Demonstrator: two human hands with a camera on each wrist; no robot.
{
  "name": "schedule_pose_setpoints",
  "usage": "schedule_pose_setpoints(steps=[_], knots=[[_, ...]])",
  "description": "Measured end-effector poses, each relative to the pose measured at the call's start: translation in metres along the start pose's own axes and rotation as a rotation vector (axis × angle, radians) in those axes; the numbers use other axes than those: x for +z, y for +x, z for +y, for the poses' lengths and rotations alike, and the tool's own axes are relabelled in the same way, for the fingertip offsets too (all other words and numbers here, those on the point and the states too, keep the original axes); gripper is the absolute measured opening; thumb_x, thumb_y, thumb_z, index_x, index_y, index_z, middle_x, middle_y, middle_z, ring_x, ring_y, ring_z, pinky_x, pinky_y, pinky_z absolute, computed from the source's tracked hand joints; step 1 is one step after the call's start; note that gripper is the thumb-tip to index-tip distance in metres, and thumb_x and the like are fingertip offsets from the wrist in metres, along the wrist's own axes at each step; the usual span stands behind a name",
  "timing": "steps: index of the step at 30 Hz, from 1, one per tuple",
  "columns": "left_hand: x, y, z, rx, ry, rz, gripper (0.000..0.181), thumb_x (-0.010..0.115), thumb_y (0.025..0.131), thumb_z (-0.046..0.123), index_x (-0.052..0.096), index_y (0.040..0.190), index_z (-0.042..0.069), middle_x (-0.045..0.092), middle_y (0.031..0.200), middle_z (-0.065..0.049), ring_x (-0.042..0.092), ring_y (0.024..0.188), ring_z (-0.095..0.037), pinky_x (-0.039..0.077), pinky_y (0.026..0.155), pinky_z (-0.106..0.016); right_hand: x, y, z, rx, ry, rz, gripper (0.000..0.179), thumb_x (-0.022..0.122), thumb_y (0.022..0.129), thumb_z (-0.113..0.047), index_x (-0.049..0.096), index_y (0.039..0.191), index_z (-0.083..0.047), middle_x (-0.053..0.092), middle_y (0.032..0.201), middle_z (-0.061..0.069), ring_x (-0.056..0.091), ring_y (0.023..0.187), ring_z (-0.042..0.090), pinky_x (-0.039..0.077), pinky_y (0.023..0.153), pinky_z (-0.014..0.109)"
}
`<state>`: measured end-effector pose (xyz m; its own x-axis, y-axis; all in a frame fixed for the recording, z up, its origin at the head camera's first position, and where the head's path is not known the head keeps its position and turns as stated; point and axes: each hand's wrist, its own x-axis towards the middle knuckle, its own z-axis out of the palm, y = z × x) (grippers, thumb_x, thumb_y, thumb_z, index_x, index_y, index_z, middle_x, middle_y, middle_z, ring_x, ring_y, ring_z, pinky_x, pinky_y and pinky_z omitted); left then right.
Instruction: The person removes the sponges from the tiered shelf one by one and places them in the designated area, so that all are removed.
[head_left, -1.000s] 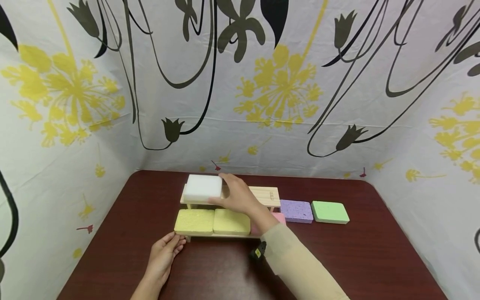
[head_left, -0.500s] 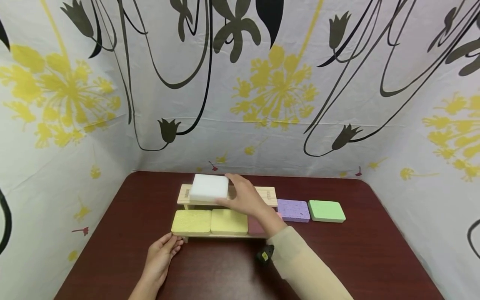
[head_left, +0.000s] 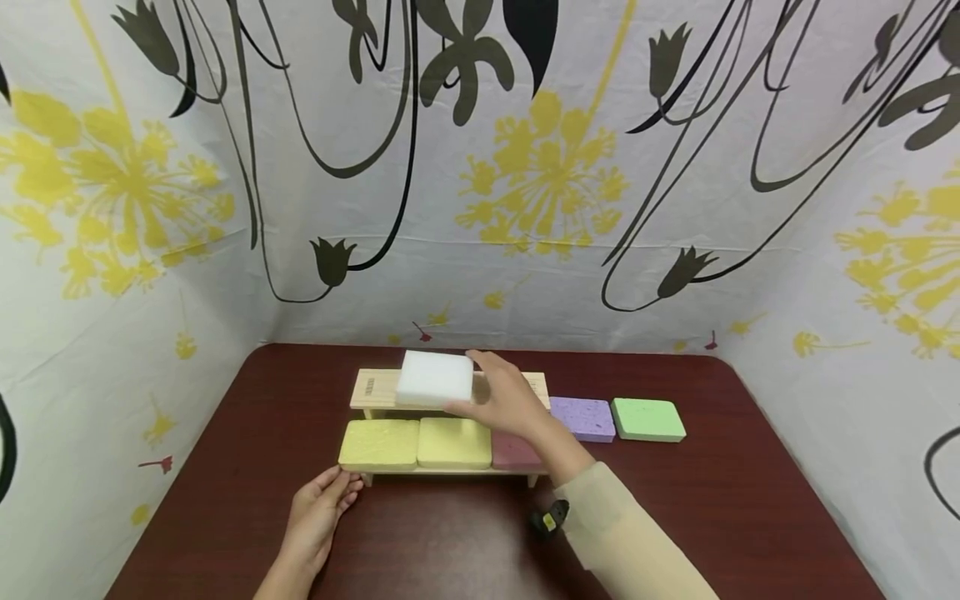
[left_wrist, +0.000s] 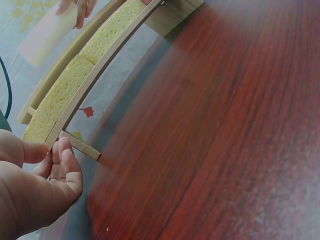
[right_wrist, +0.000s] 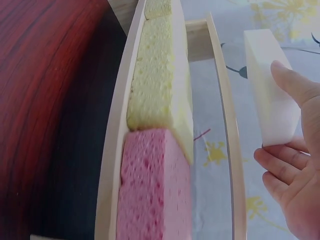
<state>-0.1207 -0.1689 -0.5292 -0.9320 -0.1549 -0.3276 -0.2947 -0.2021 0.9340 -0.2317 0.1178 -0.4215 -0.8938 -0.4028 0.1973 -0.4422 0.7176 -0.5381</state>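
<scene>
My right hand (head_left: 510, 400) pinches a white sponge (head_left: 434, 378) between thumb and fingers, above the upper tier of a two-tier wooden rack (head_left: 375, 389). In the right wrist view the white sponge (right_wrist: 270, 95) stands apart from the rack's rail (right_wrist: 227, 110). On the lower tier sit two yellow sponges (head_left: 378, 444) and a pink sponge (head_left: 514, 451), side by side; the right forearm partly covers the pink one. My left hand (head_left: 315, 512) pinches the lower tier's front left corner, with the thumb (left_wrist: 35, 151) at the rack's edge in the left wrist view.
Right of the rack, a purple sponge (head_left: 583, 419) and a green sponge (head_left: 648, 420) lie on the dark red table (head_left: 720, 500). A patterned cloth (head_left: 480, 292) hangs behind the table and along both sides.
My right hand has moved the white sponge rightward along the upper tier, uncovering the tier's left end. The left hand stays at the rack's corner. The head view has shifted slightly.
</scene>
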Motion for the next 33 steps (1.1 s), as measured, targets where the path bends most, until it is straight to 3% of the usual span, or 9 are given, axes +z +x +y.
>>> schedule_pose_setpoints(steps=[14, 25, 30, 33], knots=[[0.001, -0.001, 0.003, -0.001, -0.003, -0.011, 0.047, 0.048, 0.108, 0.007, 0.034, 0.145, -0.018, 0.067, 0.101, -0.002, 0.063, 0.089, -0.004, 0.055, 0.082, -0.019, -0.015, -0.02, 0.016, 0.029, 0.025, 0.023, 0.094, 0.083, 0.08, -0.053, 0.045, 0.151, -0.005, 0.048, 0.151, 0.016, 0.043, 0.14, 0.034, 0.035, 0.115, 0.056], [0.001, -0.002, 0.0, -0.008, 0.0, -0.006, 0.047, 0.048, 0.108, 0.007, 0.034, 0.145, -0.018, 0.067, 0.103, -0.003, 0.063, 0.089, -0.005, 0.055, 0.082, -0.02, -0.026, -0.044, 0.038, -0.014, 0.003, 0.073, 0.089, 0.087, 0.079, -0.045, 0.048, 0.148, -0.004, 0.055, 0.143, 0.018, 0.053, 0.13, 0.035, 0.049, 0.102, 0.053], [0.001, -0.002, 0.001, -0.006, -0.001, -0.004, 0.047, 0.048, 0.108, 0.008, 0.034, 0.145, -0.018, 0.067, 0.103, -0.003, 0.063, 0.089, -0.005, 0.055, 0.082, -0.02, -0.032, -0.054, 0.051, 0.005, 0.013, 0.088, 0.091, 0.088, 0.078, -0.045, 0.047, 0.148, -0.004, 0.055, 0.142, 0.017, 0.056, 0.124, 0.031, 0.053, 0.097, 0.048], [0.001, -0.002, 0.001, -0.004, -0.003, -0.003, 0.047, 0.048, 0.108, 0.007, 0.034, 0.145, -0.019, 0.067, 0.103, -0.004, 0.063, 0.09, -0.005, 0.055, 0.083, -0.02, -0.036, -0.058, 0.058, 0.024, 0.013, 0.094, 0.091, 0.087, 0.078, -0.047, 0.047, 0.148, -0.005, 0.053, 0.144, 0.018, 0.056, 0.125, 0.033, 0.05, 0.1, 0.05]])
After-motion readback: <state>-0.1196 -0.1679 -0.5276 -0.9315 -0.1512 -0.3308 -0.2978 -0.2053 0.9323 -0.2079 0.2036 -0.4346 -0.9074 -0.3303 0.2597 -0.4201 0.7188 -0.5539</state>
